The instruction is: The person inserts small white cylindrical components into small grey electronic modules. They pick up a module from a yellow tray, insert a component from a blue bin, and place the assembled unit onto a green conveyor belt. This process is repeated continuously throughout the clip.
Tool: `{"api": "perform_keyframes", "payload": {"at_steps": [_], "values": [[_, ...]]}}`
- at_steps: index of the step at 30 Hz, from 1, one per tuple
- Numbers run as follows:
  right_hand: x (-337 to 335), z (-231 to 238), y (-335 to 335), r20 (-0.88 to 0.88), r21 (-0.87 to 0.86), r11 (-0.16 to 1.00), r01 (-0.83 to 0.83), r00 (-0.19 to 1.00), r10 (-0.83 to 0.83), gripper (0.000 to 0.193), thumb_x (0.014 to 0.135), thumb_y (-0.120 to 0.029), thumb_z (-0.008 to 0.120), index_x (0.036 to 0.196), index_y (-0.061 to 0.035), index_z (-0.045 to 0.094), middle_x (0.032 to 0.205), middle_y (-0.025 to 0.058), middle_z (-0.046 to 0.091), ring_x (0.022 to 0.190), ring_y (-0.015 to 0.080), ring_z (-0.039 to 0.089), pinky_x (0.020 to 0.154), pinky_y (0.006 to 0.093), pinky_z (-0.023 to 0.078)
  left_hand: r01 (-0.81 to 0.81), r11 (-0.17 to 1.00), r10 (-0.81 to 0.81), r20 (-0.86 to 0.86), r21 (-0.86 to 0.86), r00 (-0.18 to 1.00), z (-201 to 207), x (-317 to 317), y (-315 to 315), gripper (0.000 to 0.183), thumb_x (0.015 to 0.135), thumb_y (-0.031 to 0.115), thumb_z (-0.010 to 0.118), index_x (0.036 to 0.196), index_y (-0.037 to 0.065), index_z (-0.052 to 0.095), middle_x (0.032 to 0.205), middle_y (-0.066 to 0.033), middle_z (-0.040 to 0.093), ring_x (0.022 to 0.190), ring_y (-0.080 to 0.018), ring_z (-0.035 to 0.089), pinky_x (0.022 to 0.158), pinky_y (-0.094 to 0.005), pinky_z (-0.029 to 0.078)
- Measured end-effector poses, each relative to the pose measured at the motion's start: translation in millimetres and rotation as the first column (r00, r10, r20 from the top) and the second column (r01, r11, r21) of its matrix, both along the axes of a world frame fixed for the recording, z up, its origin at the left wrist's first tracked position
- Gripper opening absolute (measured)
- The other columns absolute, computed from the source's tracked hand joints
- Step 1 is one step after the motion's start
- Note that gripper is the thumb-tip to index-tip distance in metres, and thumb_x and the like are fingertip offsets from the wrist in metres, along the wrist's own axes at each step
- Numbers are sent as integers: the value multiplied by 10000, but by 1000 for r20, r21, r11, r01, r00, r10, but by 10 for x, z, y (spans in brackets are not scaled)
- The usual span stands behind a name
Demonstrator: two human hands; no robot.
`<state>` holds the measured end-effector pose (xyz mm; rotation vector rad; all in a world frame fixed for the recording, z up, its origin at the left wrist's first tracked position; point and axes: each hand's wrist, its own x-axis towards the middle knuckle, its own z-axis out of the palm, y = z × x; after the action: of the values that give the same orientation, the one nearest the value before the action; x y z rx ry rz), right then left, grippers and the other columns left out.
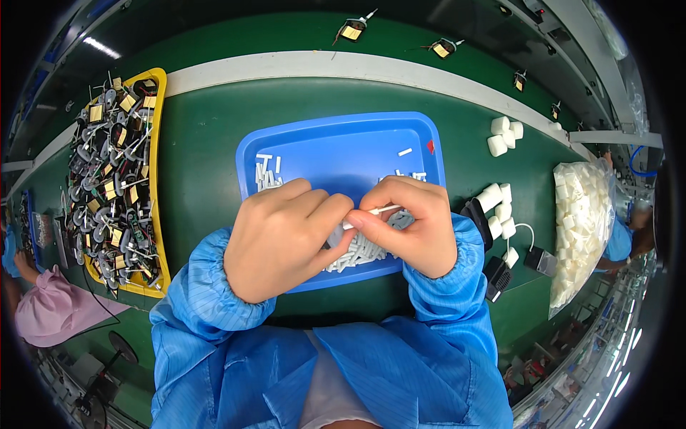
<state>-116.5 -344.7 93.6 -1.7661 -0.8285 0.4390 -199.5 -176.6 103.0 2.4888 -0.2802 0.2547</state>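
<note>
I have the right hand [418, 225] pinching a thin white stick [386, 209] over the blue tray [343, 127], the left hand [275, 239] curled narrow at its other end, grip hidden from me. The tray sits by the near edge of my green bench [204, 171]; a yellow bin [158, 186] stands toward the left end, a bag [580, 229] at the right edge. Beyond the left end shows a pink sleeve [57, 307].

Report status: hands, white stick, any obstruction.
Right hand pinching slim white stick. Left hand beside it, grip unclear. Stick above blue tray, loose white pieces below. Nothing seen blocking the hands.
</note>
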Motion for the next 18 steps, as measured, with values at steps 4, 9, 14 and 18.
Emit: {"api": "perform_keyframes", "payload": {"at_steps": [4,9,14,18], "values": [[77,-72,1,163,-38,999,27,986,-20,136,737,-92,750,768,-14,643,721,68,639,615,130,631,506,225,488,50,992,-58,-61,-119,996,-80,128,75,196,666,115,731,810,61,610,658,-63,584,571,-228,542,491,-334,423],[230,-65,-91,-162,127,991,48,986,-27,212,836,-178,653,957,-5,637,808,75,652,751,139,632,593,235,481,57,925,-137,-190,-376,972,-137,251,109,172,716,120,733,804,54,602,660,-87,591,600,-223,588,519,-305,428],[259,-123,-146,-215,75,976,202,959,-182,289,920,-233,519,1056,9,599,839,86,645,702,130,570,619,242,460,-138,895,13,-285,-424,959,-184,556,295,166,754,131,718,837,41,606,730,-87,605,664,-206,613,583,-294,439],[153,-164,-82,-228,-71,964,255,937,-264,172,893,-107,555,1006,3,625,833,74,647,727,131,610,610,236,459,-341,939,343,162,-41,925,-768,1386,1138,266,773,229,713,946,48,623,870,-98,592,826,-238,600,710,-321,471]]}}
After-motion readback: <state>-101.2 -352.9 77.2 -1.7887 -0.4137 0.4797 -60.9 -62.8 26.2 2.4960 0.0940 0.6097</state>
